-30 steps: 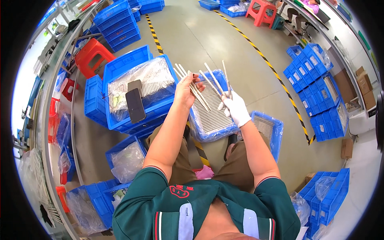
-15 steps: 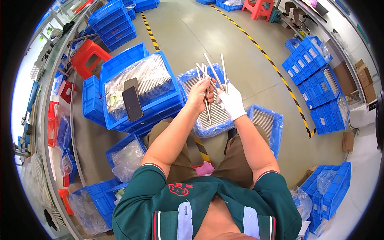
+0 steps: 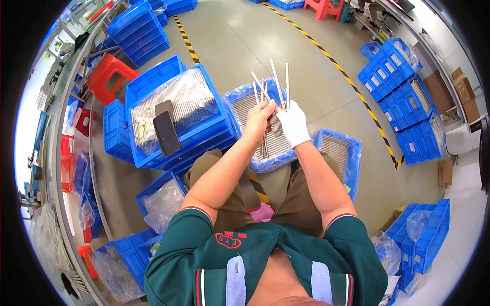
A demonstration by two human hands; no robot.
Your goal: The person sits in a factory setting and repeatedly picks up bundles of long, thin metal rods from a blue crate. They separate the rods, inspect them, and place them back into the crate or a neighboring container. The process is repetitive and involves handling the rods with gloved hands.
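Several slim metal rods stick up from my two hands, fanned at different angles. My bare left hand is closed round some of them, their lower ends hanging below the fingers. Beside it and close against it, my right hand, in a white glove with grey fingertips, is closed on rods too. Both hands are above a blue crate lined with clear plastic, where many like rods lie in a row. Fingers hide where the rods meet the hands.
A second blue crate of rods stands to the right. At left, stacked blue crates hold bagged rods, with a phone on a mount above them. A red stool and more crates stand farther off.
My hands have come closer together, the right moving slightly left toward the left hand. The rods between them have shifted and stand more upright. The whole view has shifted a little.
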